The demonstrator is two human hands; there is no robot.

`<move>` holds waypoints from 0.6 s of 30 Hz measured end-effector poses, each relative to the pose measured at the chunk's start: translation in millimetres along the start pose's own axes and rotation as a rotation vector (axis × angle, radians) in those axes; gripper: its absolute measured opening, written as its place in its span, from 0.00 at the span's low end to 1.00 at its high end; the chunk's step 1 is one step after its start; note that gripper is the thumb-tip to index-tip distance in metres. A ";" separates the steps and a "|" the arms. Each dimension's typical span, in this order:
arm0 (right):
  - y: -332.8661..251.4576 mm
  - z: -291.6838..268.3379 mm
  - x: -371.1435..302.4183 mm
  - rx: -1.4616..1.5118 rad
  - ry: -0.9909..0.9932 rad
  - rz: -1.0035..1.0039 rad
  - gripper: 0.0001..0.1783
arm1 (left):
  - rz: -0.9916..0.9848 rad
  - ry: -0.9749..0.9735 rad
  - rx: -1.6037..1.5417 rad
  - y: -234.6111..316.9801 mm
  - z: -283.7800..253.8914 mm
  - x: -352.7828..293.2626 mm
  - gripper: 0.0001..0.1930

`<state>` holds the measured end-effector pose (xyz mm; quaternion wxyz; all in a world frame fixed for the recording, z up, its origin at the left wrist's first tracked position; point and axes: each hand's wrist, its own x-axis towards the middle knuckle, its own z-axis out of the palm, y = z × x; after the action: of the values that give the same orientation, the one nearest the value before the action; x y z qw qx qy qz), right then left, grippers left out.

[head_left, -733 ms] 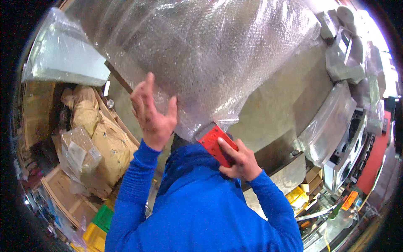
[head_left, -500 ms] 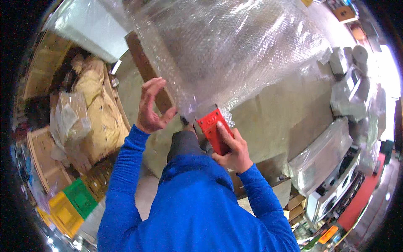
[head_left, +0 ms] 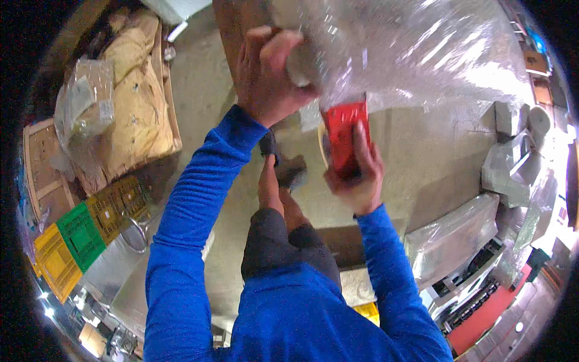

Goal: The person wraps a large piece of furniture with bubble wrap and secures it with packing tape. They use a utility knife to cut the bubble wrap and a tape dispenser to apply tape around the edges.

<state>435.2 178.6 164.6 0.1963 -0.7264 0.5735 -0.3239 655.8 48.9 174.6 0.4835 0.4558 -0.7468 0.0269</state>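
Both hands have reached farther forward: the left hand (head_left: 265, 78) curls at the near corner of the bubble wrap (head_left: 416, 54), whether pinching it I can't tell from where I stand, while the right hand (head_left: 362, 172) clutches a red tape dispenser (head_left: 342, 136) at the wrap's edge.

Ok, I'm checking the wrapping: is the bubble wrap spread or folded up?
Spread: the bubble wrap forms a broad, shiny sheet beyond the red tape dispenser. Its far edge is out of frame; I cannot tell there.
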 end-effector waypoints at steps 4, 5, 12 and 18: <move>4.2 12.9 15.2 0.026 0.056 -0.027 0.54 | -0.398 0.167 -0.242 11.9 2.6 -51.1 0.38; 7.9 12.7 12.6 0.015 0.074 -0.045 0.53 | -0.528 0.161 -0.363 14.2 6.5 -86.6 0.33; 13.6 7.1 10.2 -0.043 0.069 -0.135 0.48 | -1.391 0.031 -0.671 3.9 76.6 -290.7 0.26; 11.8 7.4 1.2 -0.008 0.054 -0.055 0.48 | -1.093 -0.255 -0.328 19.4 117.5 -214.9 0.18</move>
<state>432.2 173.7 151.9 0.1688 -0.7337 0.5596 -0.3465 585.3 144.4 -40.5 0.3977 0.6936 -0.4501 -0.3976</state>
